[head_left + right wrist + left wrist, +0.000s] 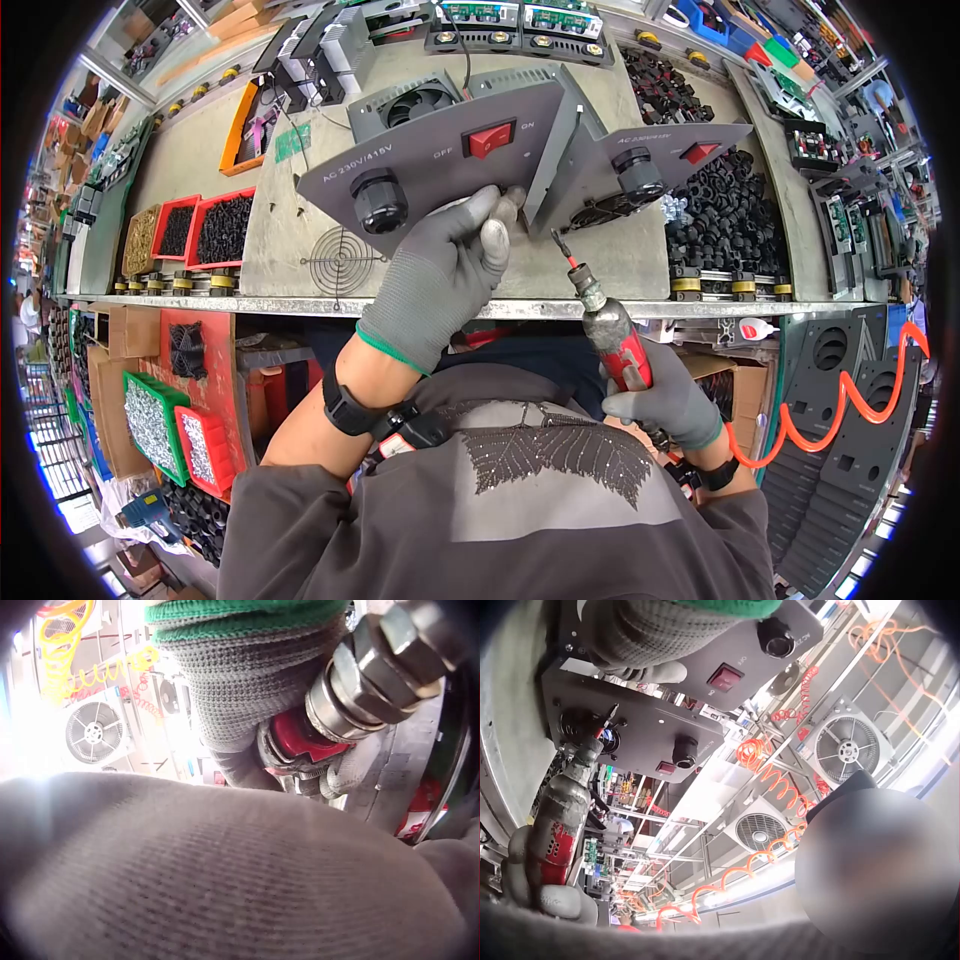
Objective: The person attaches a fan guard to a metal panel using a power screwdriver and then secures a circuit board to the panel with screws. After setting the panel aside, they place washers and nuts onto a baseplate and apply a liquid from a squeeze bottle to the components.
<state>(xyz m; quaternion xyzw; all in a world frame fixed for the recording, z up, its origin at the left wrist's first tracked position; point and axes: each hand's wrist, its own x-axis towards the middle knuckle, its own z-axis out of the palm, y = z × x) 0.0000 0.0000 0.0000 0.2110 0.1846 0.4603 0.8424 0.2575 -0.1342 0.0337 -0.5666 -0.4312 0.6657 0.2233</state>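
Two dark grey panels stand angled to each other on the bench. The left panel (430, 160) bears a red switch (489, 139) and a black cable gland (380, 203). My gloved left hand (435, 275) grips its lower right edge with bent fingers; whether a small part lies between the fingertips is hidden. My right hand (668, 398) is wrapped round a red power driver (618, 340), also held in the right wrist view (307, 735). In the left wrist view, the driver's bit (609, 718) is close to the round grille opening of the right panel (641, 724).
A loose round wire grille (341, 262) lies left of my left hand, with a few screws beyond it. Red bins (222, 228) of small parts stand at the left. Black plastic parts (728, 215) fill the right side. An orange coiled hose (850, 395) hangs at the right.
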